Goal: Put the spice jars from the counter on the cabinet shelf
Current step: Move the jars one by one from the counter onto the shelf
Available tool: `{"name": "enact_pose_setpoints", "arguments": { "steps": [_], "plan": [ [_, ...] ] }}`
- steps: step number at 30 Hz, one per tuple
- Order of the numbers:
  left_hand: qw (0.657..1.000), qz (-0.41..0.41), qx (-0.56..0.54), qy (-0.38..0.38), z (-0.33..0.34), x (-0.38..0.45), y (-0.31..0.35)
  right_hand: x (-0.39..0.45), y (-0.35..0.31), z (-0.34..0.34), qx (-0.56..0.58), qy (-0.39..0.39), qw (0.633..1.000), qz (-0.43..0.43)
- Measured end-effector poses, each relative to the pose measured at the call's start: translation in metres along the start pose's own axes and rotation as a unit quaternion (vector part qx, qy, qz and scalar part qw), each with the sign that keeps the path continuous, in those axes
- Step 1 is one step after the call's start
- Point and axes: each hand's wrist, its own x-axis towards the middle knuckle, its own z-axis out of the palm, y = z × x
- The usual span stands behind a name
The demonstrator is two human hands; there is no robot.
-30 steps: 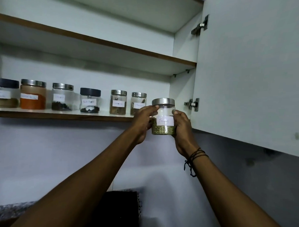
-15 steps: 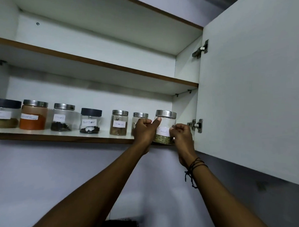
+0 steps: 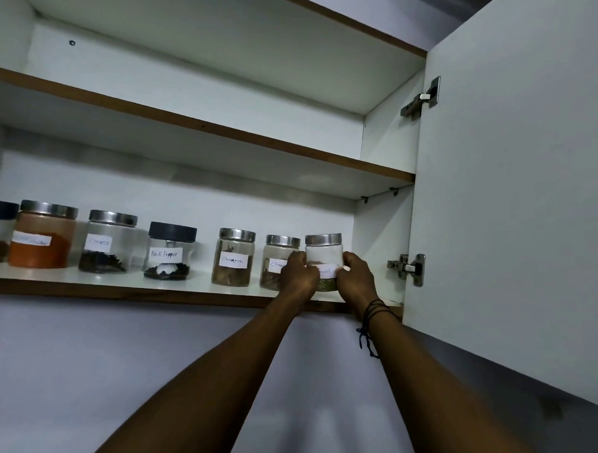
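Fennel jar (image 3: 324, 256) upright on lower shelf (image 3: 128, 283), rt end of row, touching next jar (image 3: 279, 261). L hand (image 3: 298, 273) & R hand (image 3: 356, 280) grip its sides.

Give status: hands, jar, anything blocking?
Left hand and right hand both grip the fennel jar. Jar sits on the lower shelf, right end of the row. Neighbour jar close on its left; nothing blocking.
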Motion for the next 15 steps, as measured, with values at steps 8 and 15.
{"name": "enact_pose_setpoints", "arguments": {
  "steps": [8, 15],
  "plan": [
    [0.991, -0.019, 0.109, -0.078, 0.01, 0.022, -0.003, 0.022, 0.015, 0.015, -0.059, -0.071, 0.995, 0.045],
    [0.984, 0.005, 0.148, -0.103, 0.009, 0.022, -0.01, 0.023, 0.014, 0.014, -0.096, -0.11, 0.988, 0.05]
  ]
}}
